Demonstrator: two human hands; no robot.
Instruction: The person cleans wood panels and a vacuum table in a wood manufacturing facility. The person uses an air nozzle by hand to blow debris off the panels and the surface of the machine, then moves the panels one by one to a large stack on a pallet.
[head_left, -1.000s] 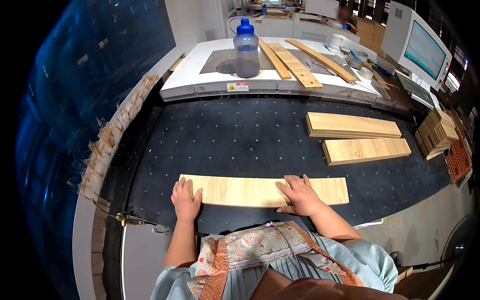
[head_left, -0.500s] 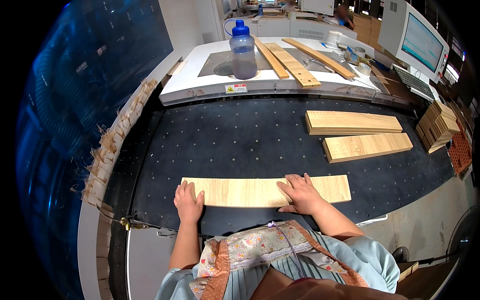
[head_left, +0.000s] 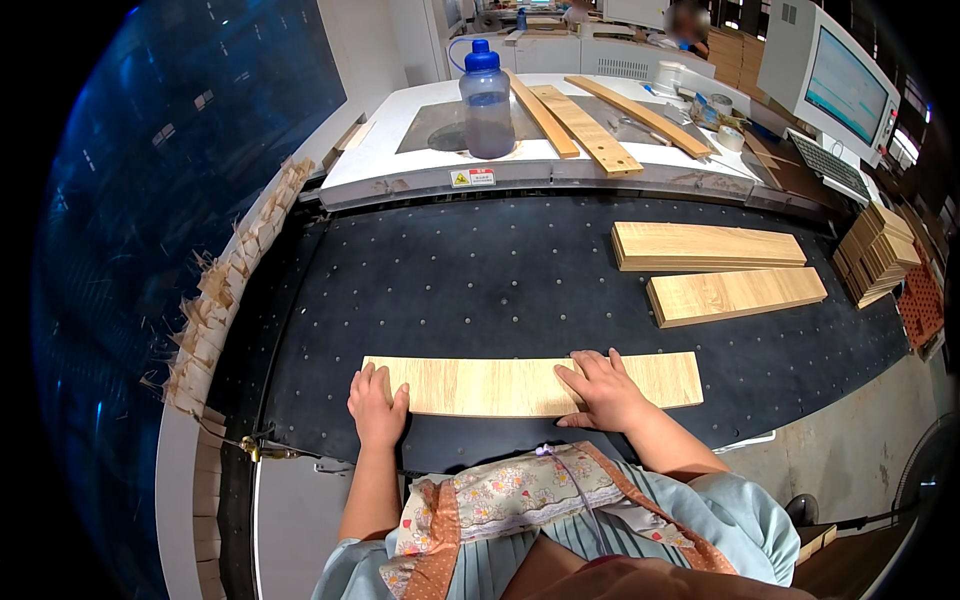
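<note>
The board (head_left: 480, 388) is lain across the black table (head_left: 430, 275), directly beneath both hands. Its left end is grasped by the left hand (head_left: 377, 408); its width is spanned by the right hand (head_left: 605, 396), fingertips towards the far edge and thumb at the near one, right of centre. How firmly it is pressed cannot be told. For good control, pressure should be shared evenly between both hands, so that the short free end right of the grip is not swung. Clearance should be left from the stacks (head_left: 712, 246) (head_left: 738, 296) beyond the right hand.
</note>
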